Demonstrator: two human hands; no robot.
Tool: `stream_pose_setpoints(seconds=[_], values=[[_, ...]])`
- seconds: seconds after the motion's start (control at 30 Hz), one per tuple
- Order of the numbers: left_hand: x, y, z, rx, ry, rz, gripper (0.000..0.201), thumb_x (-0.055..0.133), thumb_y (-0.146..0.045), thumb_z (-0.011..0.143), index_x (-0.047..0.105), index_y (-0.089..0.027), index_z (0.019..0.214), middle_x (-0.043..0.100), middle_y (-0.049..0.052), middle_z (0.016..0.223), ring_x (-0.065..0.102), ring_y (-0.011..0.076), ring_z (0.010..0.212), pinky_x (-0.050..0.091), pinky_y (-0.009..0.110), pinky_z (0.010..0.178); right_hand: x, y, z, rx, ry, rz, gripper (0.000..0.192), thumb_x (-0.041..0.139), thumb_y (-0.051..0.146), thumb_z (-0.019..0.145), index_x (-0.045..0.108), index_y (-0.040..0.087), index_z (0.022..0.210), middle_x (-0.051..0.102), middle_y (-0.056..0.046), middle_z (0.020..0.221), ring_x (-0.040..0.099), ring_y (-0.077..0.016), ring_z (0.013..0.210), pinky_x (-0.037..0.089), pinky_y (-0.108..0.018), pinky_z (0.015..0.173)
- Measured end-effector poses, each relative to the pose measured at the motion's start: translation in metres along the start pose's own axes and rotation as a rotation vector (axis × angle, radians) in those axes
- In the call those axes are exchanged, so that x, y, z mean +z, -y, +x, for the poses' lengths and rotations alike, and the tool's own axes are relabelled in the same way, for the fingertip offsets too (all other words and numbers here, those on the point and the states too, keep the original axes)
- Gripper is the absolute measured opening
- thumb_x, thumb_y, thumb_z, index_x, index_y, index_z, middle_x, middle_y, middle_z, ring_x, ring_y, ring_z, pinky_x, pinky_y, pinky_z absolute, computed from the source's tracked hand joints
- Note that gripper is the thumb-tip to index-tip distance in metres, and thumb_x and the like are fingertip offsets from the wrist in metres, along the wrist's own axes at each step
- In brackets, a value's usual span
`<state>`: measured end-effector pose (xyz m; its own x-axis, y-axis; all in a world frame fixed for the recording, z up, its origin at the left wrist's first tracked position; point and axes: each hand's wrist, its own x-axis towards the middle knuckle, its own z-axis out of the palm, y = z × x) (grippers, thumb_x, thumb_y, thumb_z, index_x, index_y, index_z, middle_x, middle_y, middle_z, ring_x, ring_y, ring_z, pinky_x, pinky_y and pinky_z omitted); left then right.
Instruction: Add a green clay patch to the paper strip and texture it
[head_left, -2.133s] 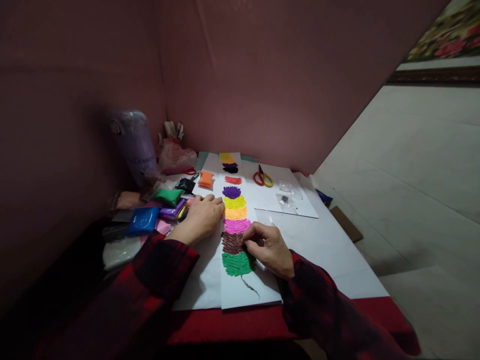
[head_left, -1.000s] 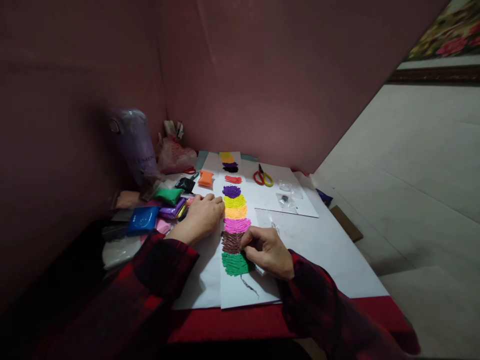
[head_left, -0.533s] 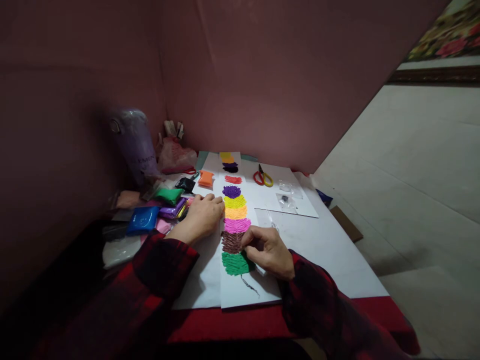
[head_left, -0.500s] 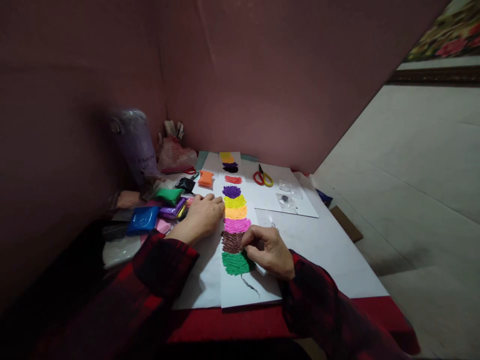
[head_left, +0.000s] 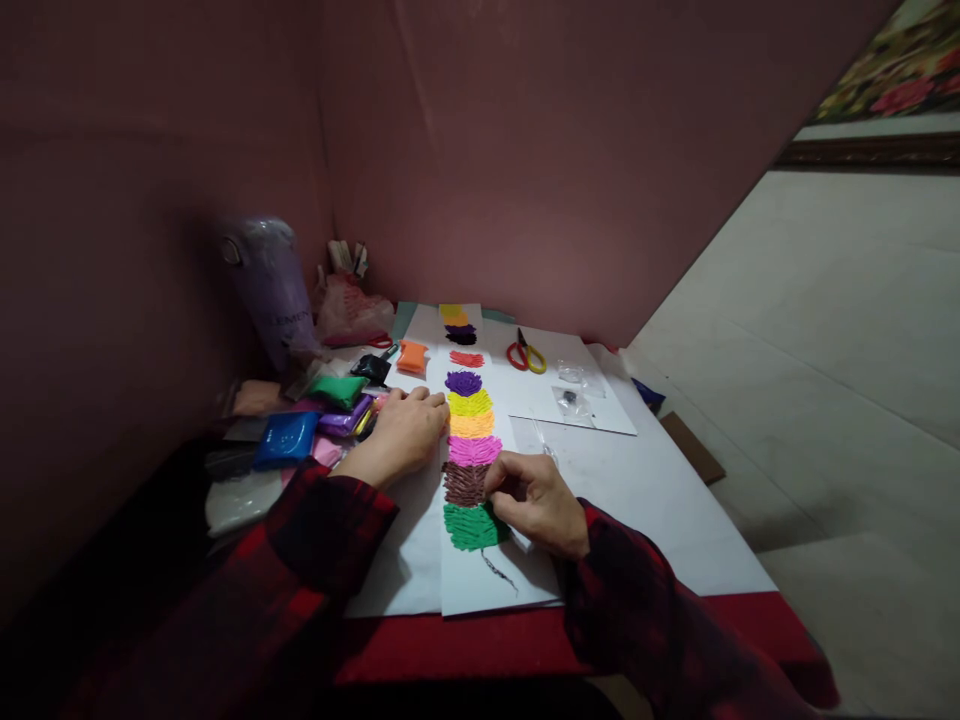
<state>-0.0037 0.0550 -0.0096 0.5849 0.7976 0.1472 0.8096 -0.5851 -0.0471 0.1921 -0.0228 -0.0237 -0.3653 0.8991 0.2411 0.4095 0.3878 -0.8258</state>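
While the left hand [head_left: 401, 433] lies flat, fingers together, pinning the white paper strip [head_left: 480, 585] near the table's front edge, the right hand [head_left: 536, 503] pinches closed at the brown clay patch [head_left: 464, 483]; green sits below it, blank paper remains beyond

I am looking down at a red-covered worktop [head_left: 465, 650] that is carrying white paper sheets [head_left: 660, 500]. A long paper strip [head_left: 480, 590] is lying over them, bearing a column of coloured clay patches [head_left: 470, 405]. Red-and-yellow scissors [head_left: 526, 355] and small clear bags [head_left: 574, 400] are sitting farther back. Coloured clay packets [head_left: 289, 438] are crowding the left side, beside a pale purple bottle [head_left: 270, 285].
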Motion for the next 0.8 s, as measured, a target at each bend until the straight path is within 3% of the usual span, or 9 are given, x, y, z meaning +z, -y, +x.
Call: stream_pose_setpoints(seconds=[0.6,0.7,0.8], values=[[-0.0028,-0.0011,-0.0008,-0.004,0.005,0.002,0.02,0.044,-0.018,0.093,0.064,-0.015,0.094,0.067,0.01,0.104,0.055,0.027,0.099,0.032,0.037,0.068,0.0004,0.0024,0.0002,0.001,-0.026,0.032,0.015,0.049,0.008,0.064,0.061,0.017,0.066,0.057,0.002,0.059,0.045,-0.0093,0.051,0.035,-0.021,0.049],[-0.0021,-0.0007,-0.0005,-0.005,0.006,-0.006,0.019,0.045,-0.019,0.093,0.064,-0.016,0.093,0.067,0.01,0.104,0.054,0.0267,0.099,0.033,0.037,0.069,-0.0015,0.0051,0.0004,0.008,-0.075,0.03,0.012,0.051,0.009,0.066,0.06,0.017,0.066,0.052,0.004,0.056,0.04,-0.0084,0.048,0.033,-0.021,0.047],[-0.0017,-0.0006,-0.0005,-0.008,0.002,-0.014,0.018,0.046,-0.018,0.092,0.064,-0.016,0.094,0.067,0.01,0.104,0.054,0.0268,0.099,0.033,0.037,0.07,-0.0042,0.0065,0.002,0.033,-0.173,0.052,0.009,0.052,0.012,0.069,0.059,0.017,0.069,0.054,0.003,0.058,0.045,-0.0098,0.051,0.037,-0.022,0.049]])
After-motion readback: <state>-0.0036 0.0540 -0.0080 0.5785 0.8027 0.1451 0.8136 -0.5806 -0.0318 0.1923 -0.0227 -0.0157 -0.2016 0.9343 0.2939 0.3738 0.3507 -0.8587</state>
